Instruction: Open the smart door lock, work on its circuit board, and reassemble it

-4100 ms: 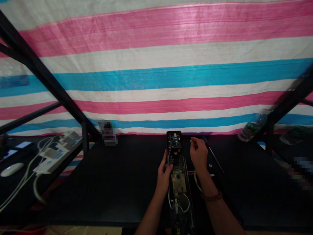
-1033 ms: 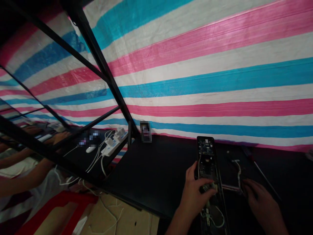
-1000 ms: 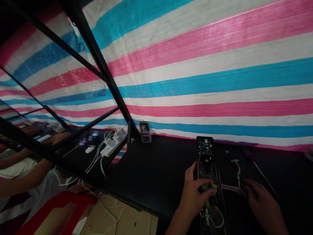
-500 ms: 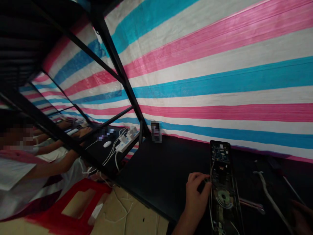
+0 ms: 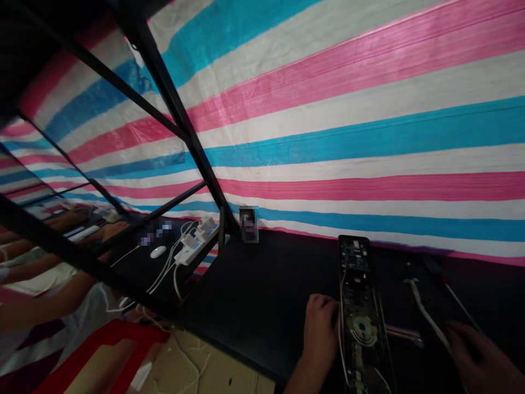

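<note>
A long, narrow opened electronic device point(image 5: 361, 301) lies on the black table, its circuit board at the far end and a round part with a coil of wire nearer me. My left hand point(image 5: 320, 328) is closed at its left edge, fingers curled against the housing, fingertips partly hidden. At the lower right, in dim light, my right hand point(image 5: 478, 350) has its fingers bent and apart beside a pale cable point(image 5: 424, 309). A thin-shafted screwdriver point(image 5: 459, 301) lies just beyond that hand. Flat wires point(image 5: 404, 335) lie to the right of the device.
A striped sheet point(image 5: 328, 137) hangs behind the table point(image 5: 262, 295). Black metal frame posts point(image 5: 180, 120) rise on the left. Beyond them are a white power strip point(image 5: 197, 243), a white mouse point(image 5: 158, 251), other people's arms point(image 5: 49, 317) and a red stool point(image 5: 98, 355).
The view has swung a little to the right. My right hand has come further into view near the pale cable. My left hand stays at the device's left edge.
</note>
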The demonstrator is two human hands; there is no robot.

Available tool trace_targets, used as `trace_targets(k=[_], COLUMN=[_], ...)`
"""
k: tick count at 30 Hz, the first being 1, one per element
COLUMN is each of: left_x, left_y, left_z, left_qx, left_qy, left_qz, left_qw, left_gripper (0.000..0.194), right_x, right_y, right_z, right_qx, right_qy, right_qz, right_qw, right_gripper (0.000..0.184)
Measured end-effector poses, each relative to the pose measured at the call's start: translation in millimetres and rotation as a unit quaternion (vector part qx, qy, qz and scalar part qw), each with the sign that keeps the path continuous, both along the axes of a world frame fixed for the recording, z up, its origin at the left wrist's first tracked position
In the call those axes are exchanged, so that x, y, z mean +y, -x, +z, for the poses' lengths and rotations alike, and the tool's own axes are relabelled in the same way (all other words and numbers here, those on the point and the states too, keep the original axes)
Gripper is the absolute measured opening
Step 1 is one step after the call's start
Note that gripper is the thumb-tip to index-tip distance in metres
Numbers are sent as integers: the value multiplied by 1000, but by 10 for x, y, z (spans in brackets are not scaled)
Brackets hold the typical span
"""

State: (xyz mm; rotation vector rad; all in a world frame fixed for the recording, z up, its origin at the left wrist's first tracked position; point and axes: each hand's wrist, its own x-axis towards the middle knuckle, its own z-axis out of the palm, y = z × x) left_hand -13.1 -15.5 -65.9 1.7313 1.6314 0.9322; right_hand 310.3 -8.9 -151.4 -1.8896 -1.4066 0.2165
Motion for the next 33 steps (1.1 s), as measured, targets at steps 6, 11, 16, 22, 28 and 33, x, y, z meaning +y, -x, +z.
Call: trace_targets(k=[6, 11, 16, 22, 28, 33], left_x=[26, 39, 54, 75, 81, 100], left_y=[14, 26, 32, 46, 48, 40], left_z=[27, 25, 46, 7, -8, -21], left_qx=[1, -9, -13, -10, -5, 13], left_qy=[12, 19, 23, 13, 3, -1], left_qz=[-16, -13, -12, -17, -18, -26], left_qw=[1000, 1000, 1000, 1000, 1000, 1000], left_gripper=[29, 28, 25, 31, 30, 30], right_x=[-3, 32, 51, 48, 48, 31], right_y=[160, 146, 130, 138, 165, 182], right_z=[186, 150, 98, 98, 119, 147], right_qx=[-2, 12, 24, 29, 40, 36], right_qy=[-3, -29, -16, -21, -33, -28], right_qz=[-5, 14, 29, 37, 32, 32], right_qw=[1000, 999, 999, 999, 998, 998], right_gripper=[49, 46, 44, 42, 40, 40])
